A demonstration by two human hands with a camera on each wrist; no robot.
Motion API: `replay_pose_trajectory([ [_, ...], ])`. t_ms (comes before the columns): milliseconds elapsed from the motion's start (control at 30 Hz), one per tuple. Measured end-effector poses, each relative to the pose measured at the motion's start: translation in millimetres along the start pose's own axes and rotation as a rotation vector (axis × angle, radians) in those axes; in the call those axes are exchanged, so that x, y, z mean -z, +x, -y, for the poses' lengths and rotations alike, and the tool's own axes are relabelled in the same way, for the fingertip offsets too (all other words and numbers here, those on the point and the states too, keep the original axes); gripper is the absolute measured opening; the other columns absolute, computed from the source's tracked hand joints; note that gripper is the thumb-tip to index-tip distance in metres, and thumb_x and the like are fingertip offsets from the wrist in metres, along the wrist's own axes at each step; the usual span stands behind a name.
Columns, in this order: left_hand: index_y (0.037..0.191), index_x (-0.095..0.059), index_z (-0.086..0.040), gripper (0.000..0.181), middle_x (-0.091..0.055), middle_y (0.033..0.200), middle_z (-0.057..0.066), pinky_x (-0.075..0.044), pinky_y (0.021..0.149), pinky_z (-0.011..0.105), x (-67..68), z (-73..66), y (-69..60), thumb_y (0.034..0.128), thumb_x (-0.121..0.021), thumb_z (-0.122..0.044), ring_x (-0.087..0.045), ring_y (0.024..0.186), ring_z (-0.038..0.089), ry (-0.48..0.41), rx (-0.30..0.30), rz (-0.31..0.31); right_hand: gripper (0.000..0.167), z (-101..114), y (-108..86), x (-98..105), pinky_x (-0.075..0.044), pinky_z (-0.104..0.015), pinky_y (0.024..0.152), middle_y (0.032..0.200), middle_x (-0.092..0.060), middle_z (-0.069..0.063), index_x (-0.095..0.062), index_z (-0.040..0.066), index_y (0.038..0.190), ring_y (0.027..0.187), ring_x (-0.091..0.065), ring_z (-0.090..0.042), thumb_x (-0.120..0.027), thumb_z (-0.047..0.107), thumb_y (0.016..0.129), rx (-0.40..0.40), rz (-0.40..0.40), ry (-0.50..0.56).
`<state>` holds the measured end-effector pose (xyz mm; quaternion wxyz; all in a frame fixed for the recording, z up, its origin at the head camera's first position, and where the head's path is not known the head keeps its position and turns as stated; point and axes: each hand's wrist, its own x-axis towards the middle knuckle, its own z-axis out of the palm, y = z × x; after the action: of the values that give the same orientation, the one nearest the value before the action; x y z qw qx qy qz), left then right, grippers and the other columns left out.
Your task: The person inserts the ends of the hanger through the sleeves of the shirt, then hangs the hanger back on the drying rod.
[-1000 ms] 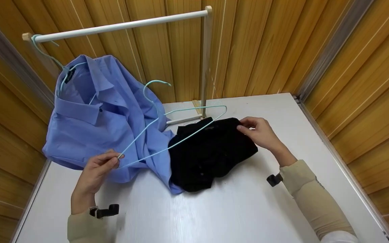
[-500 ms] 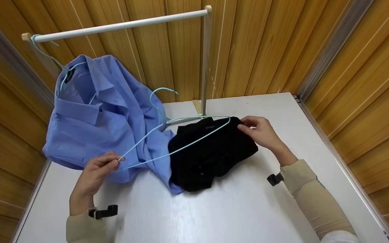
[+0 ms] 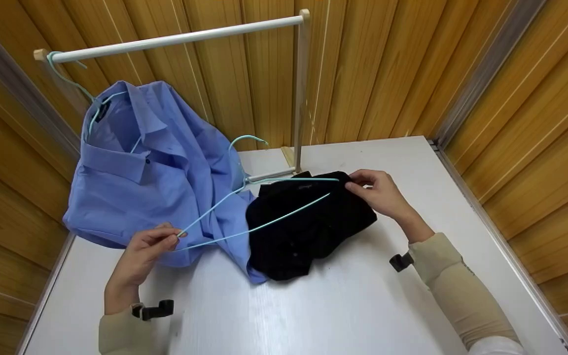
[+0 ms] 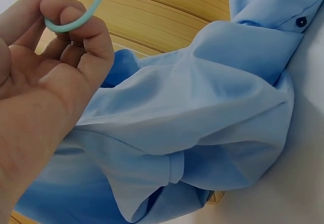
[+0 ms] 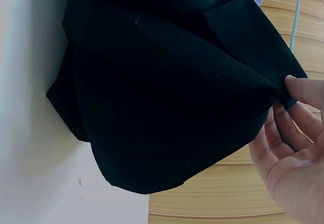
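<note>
My left hand (image 3: pixel 147 252) pinches one end of a light-green wire hanger (image 3: pixel 290 213) between thumb and fingers. In the left wrist view, the hanger's rounded corner (image 4: pixel 83 19) curves over the curled fingers. The hanger's far end passes into the opening of a black garment (image 3: pixel 308 231), and that tip is hidden under the cloth. A small label (image 3: pixel 305 186) shows inside this opening. My right hand (image 3: pixel 380 196) pinches the garment's upper right corner. In the right wrist view, the thumb lies over the black cloth (image 5: pixel 167 92) with fingers behind it. The hanger's hook points upward.
A blue shirt (image 3: pixel 116 204) hangs at left on another green hanger (image 3: pixel 62 76), hooked over the white rail (image 3: pixel 180 38). The rack's upright (image 3: pixel 301 93) stands behind the black garment. Wood-patterned walls (image 3: pixel 377 64) enclose the white table (image 3: pixel 264 315).
The held hanger has moved down and to the right. Its far end, earlier visible above the black garment, is now hidden inside the opening. The right hand has stayed almost still.
</note>
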<state>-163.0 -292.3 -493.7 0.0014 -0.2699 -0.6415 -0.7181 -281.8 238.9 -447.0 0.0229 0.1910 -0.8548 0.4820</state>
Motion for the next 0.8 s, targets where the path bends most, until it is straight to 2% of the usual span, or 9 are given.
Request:
replay_pose_trajectory([
  [200,0.112,-0.065,0.022,0.021,-0.054,0.085,0.007,-0.036,0.068,0.032,0.9,1.6,1.1,0.0994,-0.049,0.018,-0.044,0.079,0.018,0.008,-0.014,0.023,0.018,1.0,-0.1,1.2,-0.05,-0.025,0.084,0.107,-0.073,-0.01,-0.074,0.0,0.111,0.099,-0.064,-0.021,-0.072,0.013,0.098,0.006,0.009,-0.002],
  [567,0.112,-0.065,0.021,0.022,-0.052,0.084,0.005,-0.036,0.068,0.032,4.5,1.3,-2.8,0.0979,-0.049,0.02,-0.045,0.079,0.017,0.014,-0.002,0.034,0.019,1.5,-0.4,1.0,-0.051,-0.029,0.085,0.107,-0.073,-0.009,-0.074,0.001,0.112,0.099,-0.065,-0.018,-0.071,0.014,0.099,0.016,0.033,0.01],
  [667,0.112,-0.065,0.022,0.022,-0.051,0.085,0.004,-0.034,0.068,0.034,4.4,0.6,-4.2,0.0972,-0.049,0.021,-0.045,0.08,0.016,0.036,-0.004,0.035,0.018,7.8,-2.1,0.4,-0.052,-0.028,0.082,0.108,-0.072,-0.014,-0.073,-0.002,0.113,0.098,-0.064,-0.022,-0.069,0.009,0.099,0.004,0.038,0.012],
  [800,0.112,-0.065,0.021,0.022,-0.053,0.087,0.004,-0.035,0.068,0.035,4.1,-0.1,-4.6,0.0967,-0.049,0.021,-0.045,0.08,0.016,0.054,-0.008,0.028,0.018,29.5,-7.3,2.0,-0.052,-0.025,0.08,0.109,-0.071,-0.018,-0.072,-0.006,0.113,0.098,-0.064,-0.027,-0.068,0.004,0.099,0.009,0.054,0.022],
])
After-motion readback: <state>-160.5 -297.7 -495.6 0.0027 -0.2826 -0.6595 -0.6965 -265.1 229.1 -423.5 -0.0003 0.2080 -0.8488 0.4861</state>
